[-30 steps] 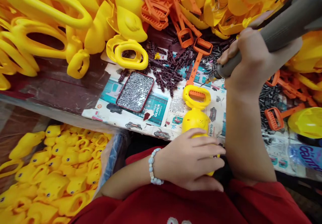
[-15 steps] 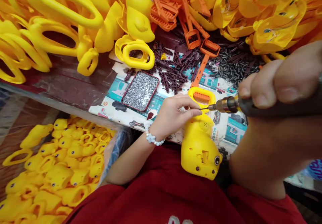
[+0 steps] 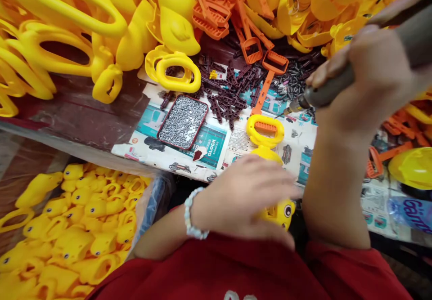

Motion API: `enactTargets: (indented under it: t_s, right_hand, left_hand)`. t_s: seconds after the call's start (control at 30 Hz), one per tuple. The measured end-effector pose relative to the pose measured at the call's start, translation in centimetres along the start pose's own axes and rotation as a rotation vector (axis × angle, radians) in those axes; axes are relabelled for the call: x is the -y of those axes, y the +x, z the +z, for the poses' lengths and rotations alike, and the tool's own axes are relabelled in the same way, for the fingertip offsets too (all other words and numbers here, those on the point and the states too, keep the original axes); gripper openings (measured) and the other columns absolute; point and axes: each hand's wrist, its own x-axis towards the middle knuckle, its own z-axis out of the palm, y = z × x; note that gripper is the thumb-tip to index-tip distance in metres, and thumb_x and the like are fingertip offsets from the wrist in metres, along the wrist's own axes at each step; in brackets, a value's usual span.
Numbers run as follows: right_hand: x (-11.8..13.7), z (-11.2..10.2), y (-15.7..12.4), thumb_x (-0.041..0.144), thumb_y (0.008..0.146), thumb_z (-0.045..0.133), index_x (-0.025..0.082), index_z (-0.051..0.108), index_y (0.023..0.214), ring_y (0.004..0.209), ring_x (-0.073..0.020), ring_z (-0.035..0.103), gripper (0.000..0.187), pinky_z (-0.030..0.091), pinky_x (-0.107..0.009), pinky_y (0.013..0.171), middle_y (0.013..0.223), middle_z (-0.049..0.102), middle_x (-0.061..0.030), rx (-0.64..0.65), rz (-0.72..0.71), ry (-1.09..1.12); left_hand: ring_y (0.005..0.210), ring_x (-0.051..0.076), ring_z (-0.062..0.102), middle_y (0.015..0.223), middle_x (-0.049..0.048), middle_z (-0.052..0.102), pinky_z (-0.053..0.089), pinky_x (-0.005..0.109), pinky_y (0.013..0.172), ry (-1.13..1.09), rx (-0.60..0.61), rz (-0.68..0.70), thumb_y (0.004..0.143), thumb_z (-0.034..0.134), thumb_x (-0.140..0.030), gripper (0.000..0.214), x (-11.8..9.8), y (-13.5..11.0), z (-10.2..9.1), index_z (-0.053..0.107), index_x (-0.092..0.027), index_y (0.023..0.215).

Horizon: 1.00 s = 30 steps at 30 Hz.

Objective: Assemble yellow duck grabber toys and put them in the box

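Observation:
A yellow duck-shaped toy (image 3: 285, 214) with a ring handle (image 3: 249, 131) lies at the table's front edge. Over its body is my left hand (image 3: 243, 192), blurred, with thumb and fingers stretched apart; much of the toy is hidden beneath it, and whether they touch I cannot tell. My right hand (image 3: 367, 75) is wrapped around a dark electric screwdriver (image 3: 332, 86). Its bit points down-left, above and to the right of the ring handle, apart from the toy. An orange plastic part (image 3: 263, 91) extends up from behind the ring.
A tray of small screws (image 3: 184, 122) sits left of the toy. Behind lie dark brown plastic pieces (image 3: 232, 88) and yellow shells (image 3: 313, 7). A lined bin of yellow ducks (image 3: 77, 228) stands at lower left. At right are a yellow dome (image 3: 413, 167) and a labelled bottle (image 3: 410, 212).
The screwdriver has lifted off the toy and swung up and right with my right hand. My left hand has left the bit's tip and come down over the duck's body, its fingers opening.

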Motion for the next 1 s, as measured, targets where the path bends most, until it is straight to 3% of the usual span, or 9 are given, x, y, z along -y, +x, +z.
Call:
enactTargets:
  t_s: [0.1,0.27,0.43,0.57,0.77,1.0]
  right_hand:
    - [-2.6,-0.1,1.1,0.016,0.064,0.054,0.020,0.035,0.081,0.037,-0.0076,0.034,0.026,0.029,-0.022,0.029,0.059,0.043,0.0072,0.025,-0.079,0.048]
    - [-3.6,-0.2,1.3,0.020,0.064,0.053,0.019,0.043,0.074,0.038,-0.0062,0.036,0.015,0.030,-0.021,0.030,0.061,0.041,0.0046,0.060,-0.047,-0.002]
    - [-4.2,0.0,0.7,0.017,0.061,0.053,0.018,0.043,0.066,0.035,-0.0090,0.037,0.011,0.031,-0.025,0.029,0.055,0.036,0.0043,0.072,-0.037,-0.018]
    - [-4.9,-0.2,0.3,0.014,0.064,0.053,0.018,0.041,0.069,0.036,-0.0080,0.039,0.013,0.034,-0.022,0.030,0.055,0.036,0.0058,0.100,-0.032,-0.058]
    - [-5.3,-0.3,0.0,0.011,0.070,0.049,0.016,0.038,0.070,0.037,-0.0081,0.040,0.012,0.034,-0.018,0.033,0.052,0.037,0.0066,0.148,-0.066,-0.047]
    - [-5.3,-0.4,-0.4,0.015,0.065,0.054,0.017,0.035,0.083,0.036,-0.0087,0.039,0.025,0.034,-0.018,0.031,0.053,0.037,0.0102,0.022,-0.021,-0.016]
  left_hand:
    - [0.107,0.022,0.057,0.107,0.0057,0.069,0.041,0.041,0.096,0.062,0.151,0.171,0.093,0.046,-0.051,0.043,-1.8,-0.8,1.1,0.064,-0.013,0.098]
    - [0.114,0.024,0.051,0.116,0.0052,0.065,0.037,0.046,0.100,0.148,0.259,0.160,0.094,0.045,-0.047,0.039,-1.6,-1.2,2.5,0.063,-0.013,0.103]
    - [0.113,0.023,0.051,0.111,0.0040,0.066,0.039,0.044,0.096,0.101,0.213,0.136,0.093,0.046,-0.039,0.033,-1.0,-1.3,2.8,0.064,-0.013,0.100]
    - [0.107,0.022,0.054,0.104,0.0041,0.068,0.042,0.041,0.094,0.046,0.131,0.140,0.093,0.045,-0.034,0.030,-1.0,-1.4,3.3,0.066,-0.012,0.093]
    - [0.105,0.022,0.056,0.102,0.0037,0.069,0.044,0.041,0.091,0.040,0.106,0.148,0.091,0.046,-0.033,0.029,-0.7,-1.3,3.4,0.066,-0.013,0.090]
    - [0.105,0.021,0.058,0.101,0.0035,0.070,0.045,0.040,0.091,0.045,0.086,0.146,0.090,0.048,-0.032,0.027,-0.8,-1.4,3.6,0.066,-0.013,0.089]
